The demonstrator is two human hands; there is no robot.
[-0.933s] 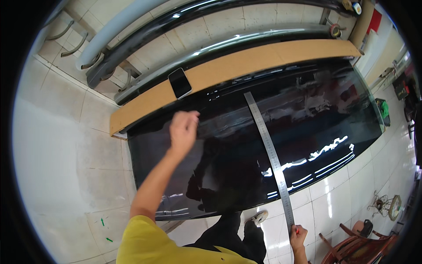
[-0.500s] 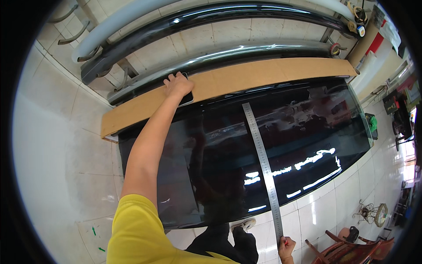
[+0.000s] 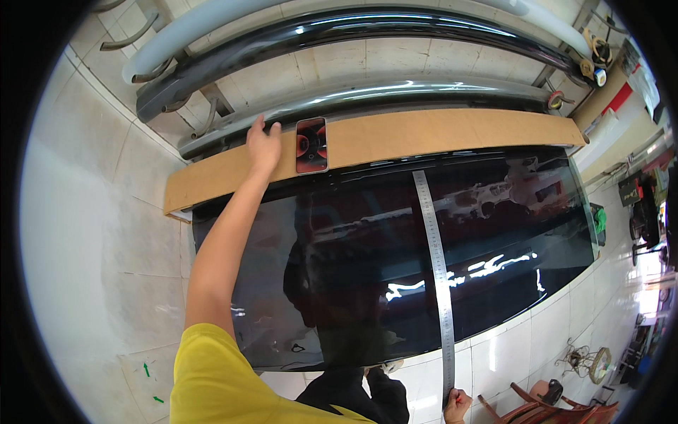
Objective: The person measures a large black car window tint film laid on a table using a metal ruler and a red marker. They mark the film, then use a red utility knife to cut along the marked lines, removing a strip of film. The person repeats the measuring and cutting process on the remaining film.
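Observation:
My left arm reaches across to a long brown cardboard box (image 3: 452, 133), where my left hand (image 3: 265, 148) rests over its left part. The fingers are apart and hold nothing. Just right of that hand lies a smartphone (image 3: 311, 145), its lit screen showing a red and black picture. At the lower edge my right hand (image 3: 458, 405) is closed around the near end of a long steel ruler (image 3: 439, 272). The ruler runs away from me over a dark glossy sheet of film (image 3: 367, 261), its far end short of the box.
Behind the box, long film rolls (image 3: 395, 23) rest on metal wall hooks (image 3: 131, 35). Wooden chair parts (image 3: 558, 406) stand at the lower right, near a metal wire stand (image 3: 580, 359). A green item (image 3: 599, 219) sits by the sheet's right end. White tiled floor surrounds it.
My left hand has let go of the phone and shifted left, leaving it on the box with its screen lit. The ruler's far end appears slightly farther right; my right hand still grips it.

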